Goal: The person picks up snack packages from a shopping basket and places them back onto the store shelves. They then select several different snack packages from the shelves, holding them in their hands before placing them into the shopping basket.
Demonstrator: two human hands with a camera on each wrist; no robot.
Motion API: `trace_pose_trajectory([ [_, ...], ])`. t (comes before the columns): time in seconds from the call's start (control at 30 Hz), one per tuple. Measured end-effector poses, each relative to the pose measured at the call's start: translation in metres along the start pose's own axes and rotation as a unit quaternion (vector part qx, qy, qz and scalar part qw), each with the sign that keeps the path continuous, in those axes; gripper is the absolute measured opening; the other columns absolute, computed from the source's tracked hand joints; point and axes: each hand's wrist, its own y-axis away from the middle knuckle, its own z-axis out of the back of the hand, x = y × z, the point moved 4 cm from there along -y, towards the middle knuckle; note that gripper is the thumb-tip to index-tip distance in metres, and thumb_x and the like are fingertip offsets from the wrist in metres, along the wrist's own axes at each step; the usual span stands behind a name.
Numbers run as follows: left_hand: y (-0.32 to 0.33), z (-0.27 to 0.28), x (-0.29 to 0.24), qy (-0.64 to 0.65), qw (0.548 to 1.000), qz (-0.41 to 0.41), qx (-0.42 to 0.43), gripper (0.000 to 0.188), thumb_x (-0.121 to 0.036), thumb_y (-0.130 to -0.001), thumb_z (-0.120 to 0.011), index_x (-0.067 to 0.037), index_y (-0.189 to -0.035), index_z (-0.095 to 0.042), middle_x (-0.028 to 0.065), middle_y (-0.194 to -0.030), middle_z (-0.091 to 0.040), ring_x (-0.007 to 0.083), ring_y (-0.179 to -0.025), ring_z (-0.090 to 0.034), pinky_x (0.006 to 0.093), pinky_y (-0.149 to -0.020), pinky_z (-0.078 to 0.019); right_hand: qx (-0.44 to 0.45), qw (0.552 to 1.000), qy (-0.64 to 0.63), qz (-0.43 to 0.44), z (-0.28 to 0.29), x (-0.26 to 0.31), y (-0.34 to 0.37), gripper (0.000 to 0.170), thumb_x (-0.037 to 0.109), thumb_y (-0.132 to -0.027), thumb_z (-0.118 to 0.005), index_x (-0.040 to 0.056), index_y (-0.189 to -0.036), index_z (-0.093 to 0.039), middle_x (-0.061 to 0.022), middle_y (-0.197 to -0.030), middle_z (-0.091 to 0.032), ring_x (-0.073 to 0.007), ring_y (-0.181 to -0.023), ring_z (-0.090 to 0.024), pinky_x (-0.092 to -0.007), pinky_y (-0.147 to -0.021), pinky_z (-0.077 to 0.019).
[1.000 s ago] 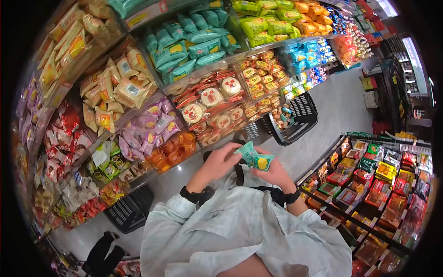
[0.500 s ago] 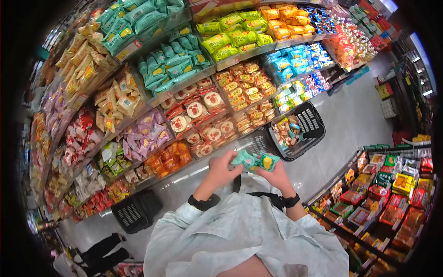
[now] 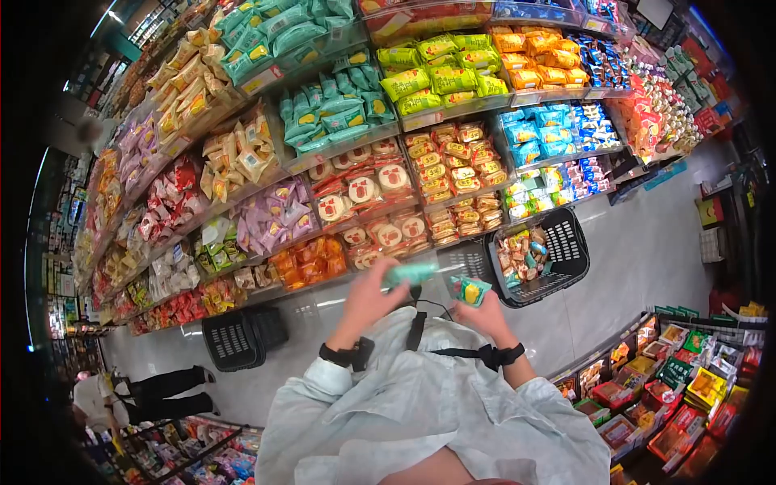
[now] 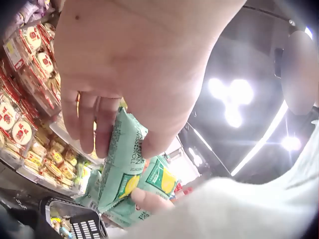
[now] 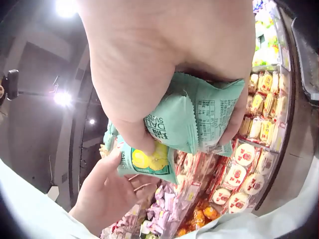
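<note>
My left hand [image 3: 372,303] holds a teal Swiss roll packet [image 4: 119,162] between thumb and fingers; it is blurred in the head view. My right hand [image 3: 485,315] grips teal Swiss roll wrapping [image 3: 471,291] with a yellow fruit picture, its thumb pressed on the front in the right wrist view. A gap separates the two hands' packets in the head view. Just beyond the right hand, a black shopping basket [image 3: 570,246] on the floor contains several small wrapped snacks [image 3: 524,257].
Shelf bins of wrapped snacks rise ahead, with teal packets [image 3: 331,113], round red-and-white biscuits [image 3: 364,187] and purple packets [image 3: 275,214]. More black baskets [image 3: 230,339] stand on the floor at left. A display of packaged food [image 3: 679,388] is at right. A person [image 3: 166,392] is at far left.
My hands have drawn apart, the left one shifting left with its packet while the right keeps hold of its own. The head view has turned, showing more shelf and floor.
</note>
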Motion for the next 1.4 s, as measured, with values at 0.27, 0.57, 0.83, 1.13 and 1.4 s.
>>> trace_pose_trajectory([
  [0.27,-0.151,0.143,0.02,0.092,0.975,-0.037,-0.2,0.037,-0.02,-0.093,-0.077,-0.005,-0.122,-0.059,0.0121,-0.109,-0.066,0.0231,-0.101,-0.064,0.0366,-0.088,-0.0513,-0.163,0.955,-0.053,-0.242,0.058,-0.171,0.02,0.029,0.023,-0.084,-0.079,0.0043,-0.103,-0.069,-0.0037,-0.093,-0.071,-0.0175,-0.08,-0.068,-0.0349,-0.073,-0.0543],
  [0.57,-0.291,0.16,0.034,-0.145,0.949,-0.228,-0.159,0.036,-0.024,-0.088,-0.078,-0.005,-0.118,-0.071,0.0158,-0.117,-0.071,0.0383,-0.107,-0.062,0.0459,-0.096,-0.0493,-0.211,0.878,0.076,-0.424,0.025,-0.268,0.185,0.067,0.054,-0.081,-0.074,-0.0044,-0.112,-0.071,-0.0184,-0.11,-0.071,-0.031,-0.104,-0.066,-0.0411,-0.092,-0.0508],
  [0.83,-0.31,0.135,0.033,-0.212,0.957,-0.18,-0.086,0.029,-0.023,-0.095,-0.069,-0.003,-0.115,-0.076,0.0138,-0.109,-0.068,0.0353,-0.105,-0.06,0.0464,-0.093,-0.0495,-0.398,0.81,-0.143,-0.405,0.036,-0.187,0.101,0.043,0.035,-0.089,-0.075,0.0043,-0.117,-0.065,-0.0084,-0.104,-0.069,-0.0228,-0.093,-0.068,-0.0371,-0.081,-0.0542],
  [1.13,-0.25,0.129,-0.018,-0.127,0.958,-0.145,-0.21,0.035,-0.017,-0.093,-0.072,-0.004,-0.125,-0.066,0.0154,-0.114,-0.065,0.0347,-0.113,-0.059,0.0429,-0.1,-0.0464,-0.248,0.959,-0.121,-0.07,0.152,0.009,-0.135,0.036,0.021,-0.094,-0.071,0.0022,-0.124,-0.064,-0.0071,-0.115,-0.07,-0.017,-0.098,-0.068,-0.0325,-0.087,-0.055],
  [1.4,-0.17,0.029,-0.075,0.026,0.996,-0.017,-0.079,0.051,-0.017,-0.089,-0.077,-0.004,-0.136,-0.061,0.0151,-0.125,-0.065,0.0286,-0.112,-0.064,0.0385,-0.098,-0.051,0.128,0.973,-0.193,-0.003,0.091,0.114,-0.272,0.03,0.019,-0.093,-0.074,0.004,-0.118,-0.063,-0.0014,-0.103,-0.068,-0.0114,-0.091,-0.064,-0.0317,-0.081,-0.0536],
])
